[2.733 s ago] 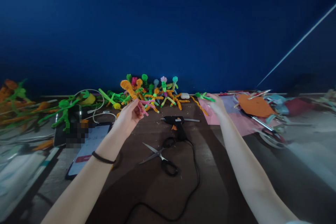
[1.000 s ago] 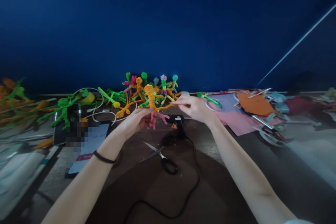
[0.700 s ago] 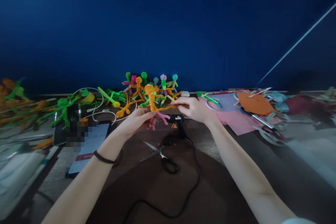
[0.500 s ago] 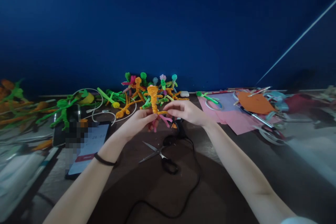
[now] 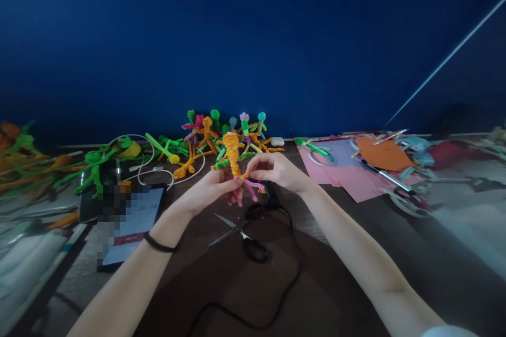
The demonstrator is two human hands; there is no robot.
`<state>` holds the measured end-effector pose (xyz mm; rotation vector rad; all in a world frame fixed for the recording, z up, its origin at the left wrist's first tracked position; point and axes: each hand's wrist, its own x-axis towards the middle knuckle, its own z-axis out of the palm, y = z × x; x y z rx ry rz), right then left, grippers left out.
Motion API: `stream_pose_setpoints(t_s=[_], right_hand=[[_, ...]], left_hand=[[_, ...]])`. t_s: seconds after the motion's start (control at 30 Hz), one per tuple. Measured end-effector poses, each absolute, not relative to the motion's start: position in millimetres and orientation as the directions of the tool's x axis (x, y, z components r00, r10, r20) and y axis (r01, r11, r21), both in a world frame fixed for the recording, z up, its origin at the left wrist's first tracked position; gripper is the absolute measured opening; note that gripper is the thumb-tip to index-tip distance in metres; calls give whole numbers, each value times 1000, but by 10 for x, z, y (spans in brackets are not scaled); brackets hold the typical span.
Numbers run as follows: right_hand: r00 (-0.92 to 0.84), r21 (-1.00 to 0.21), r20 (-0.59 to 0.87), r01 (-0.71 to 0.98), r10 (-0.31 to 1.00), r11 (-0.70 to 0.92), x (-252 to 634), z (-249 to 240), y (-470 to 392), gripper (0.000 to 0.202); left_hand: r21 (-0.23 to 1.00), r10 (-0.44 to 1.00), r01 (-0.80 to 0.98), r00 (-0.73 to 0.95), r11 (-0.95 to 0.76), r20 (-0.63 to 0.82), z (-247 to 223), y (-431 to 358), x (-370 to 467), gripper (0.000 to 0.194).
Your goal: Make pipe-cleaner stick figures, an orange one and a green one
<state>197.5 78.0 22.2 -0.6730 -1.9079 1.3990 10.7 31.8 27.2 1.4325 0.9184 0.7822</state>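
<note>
An orange and pink pipe-cleaner figure [image 5: 232,154] is held upright over the table, its pink strands hanging at the bottom. My left hand [image 5: 213,187] grips the lower part of the figure between thumb and fingers. My right hand [image 5: 274,171] pinches an orange strand at the figure's right side, thumb against forefinger. Below the hands, scissors [image 5: 241,230] lie with blades spread on the dark table [image 5: 245,279]. Behind the held figure stand several coloured pipe-cleaner figures [image 5: 207,125].
A phone [image 5: 136,234] lies at the left beside green pipe-cleaner pieces [image 5: 94,163]. A black cable [image 5: 294,263] curves across the front. Pink paper [image 5: 358,184] and an orange sheet [image 5: 383,152] lie at the right, before a blue wall [image 5: 253,42].
The held figure has come slightly lower and its pink strands show more. My right hand's fingers have shifted a little down and left, near the figure's lower body.
</note>
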Motion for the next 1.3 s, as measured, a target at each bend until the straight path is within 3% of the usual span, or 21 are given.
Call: stream_pose_setpoints(t_s=[0.17, 0.6, 0.83, 1.1, 1.3], right_hand=[[-571, -951, 269, -31, 775, 307, 1919, 178, 765, 16], [-612, -944, 278, -30, 740, 329, 1996, 204, 807, 9], [-630, -941, 278, -29, 725, 337, 2002, 201, 806, 10], [-542, -960, 204, 54, 815, 276, 1902, 77, 848, 24], [-498, -955, 242, 29, 833, 295, 1771, -3, 783, 31]], left_hand=[[999, 873, 30, 487, 24, -36, 207, 350, 111, 17], [971, 868, -182, 495, 153, -44, 152, 358, 97, 14], [989, 918, -118, 394, 91, -37, 150, 346, 137, 18], [997, 958, 24, 280, -73, 63, 224, 332, 179, 18], [996, 976, -29, 200, -85, 89, 184, 350, 176, 20]])
